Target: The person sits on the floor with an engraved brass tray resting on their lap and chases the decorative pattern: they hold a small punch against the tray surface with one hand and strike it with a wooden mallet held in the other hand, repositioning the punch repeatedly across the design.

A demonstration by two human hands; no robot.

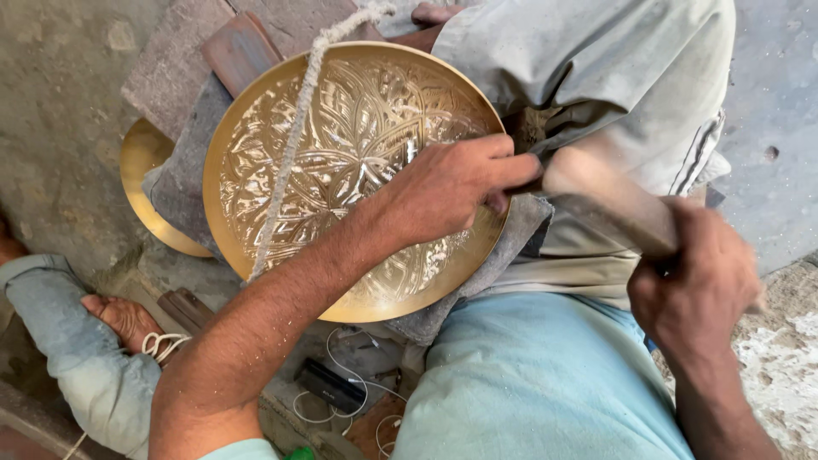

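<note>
Left hand is down on the big brass plate, clenched around a thin dark punch at the plate's right-hand rim, knuckles resting on the engraved metal. The punch runs roughly sideways, its free end poking out toward the right. And there's the right hand, fisted tight around a wooden hammer handle, with the hammer head a pale blur just beside the punch's outer end. So the hammer sits to the right of the punch, almost in line with its long axis, and the right hand is the one lower and further out. The plate lies tilted on a grey cloth pad against the knee, a rope stretched straight across its face. A second brass plate peeks out behind, on the left.
</note>
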